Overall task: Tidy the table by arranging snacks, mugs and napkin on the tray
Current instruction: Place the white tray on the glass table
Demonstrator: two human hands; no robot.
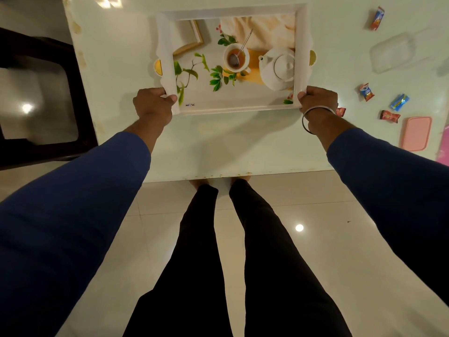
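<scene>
A white rectangular tray (232,11) with a printed picture of a teapot, a cup and leaves lies on the pale table. My left hand (153,105) grips its near left corner, and my right hand (317,100), with a metal bangle on the wrist, grips its near right corner. Nothing real lies on the tray. Several wrapped snacks are scattered on the table to the right: a red-blue one (376,18) far back, one (366,91) nearer, a blue one (399,102), a red one (389,116), and a red one (340,111) partly behind my right wrist. No mugs or napkin show.
A clear plastic container (391,53) and a pink lid (416,133) sit at the right of the table (230,147). A dark chair (36,98) stands left of the table. The table's near edge runs just in front of my legs.
</scene>
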